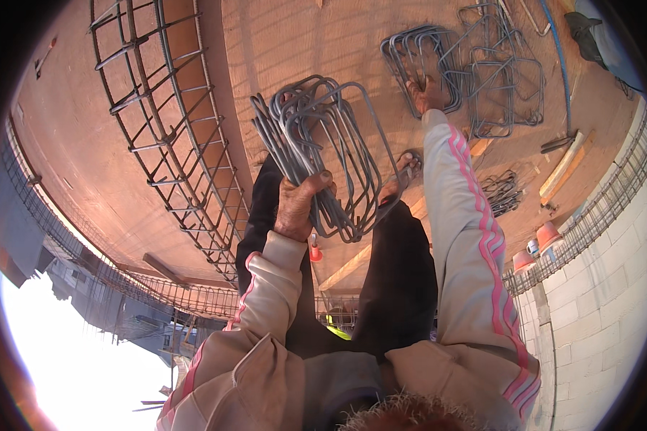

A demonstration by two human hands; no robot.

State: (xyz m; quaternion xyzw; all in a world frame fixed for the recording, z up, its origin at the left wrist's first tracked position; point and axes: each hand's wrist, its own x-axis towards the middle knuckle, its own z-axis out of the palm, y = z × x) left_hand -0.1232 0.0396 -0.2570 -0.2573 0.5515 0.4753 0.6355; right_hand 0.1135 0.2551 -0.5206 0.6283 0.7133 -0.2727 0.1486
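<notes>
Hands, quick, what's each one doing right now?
Left hand: closed, holding a bundle of bent metal loops.
Right hand: touching another stack of loops; can't tell if it's closed.

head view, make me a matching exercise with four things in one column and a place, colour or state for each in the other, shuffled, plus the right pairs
Column one
1. left hand
2. right hand
3. rebar cage
4. block wall

Column two
A. pale, at the lower right
B. at a second group of loops, higher in the picture
C. long open lattice, upper left
D. closed around a bundle of bent metal loops

Pairs: 1-D, 2-B, 3-C, 4-A
</notes>
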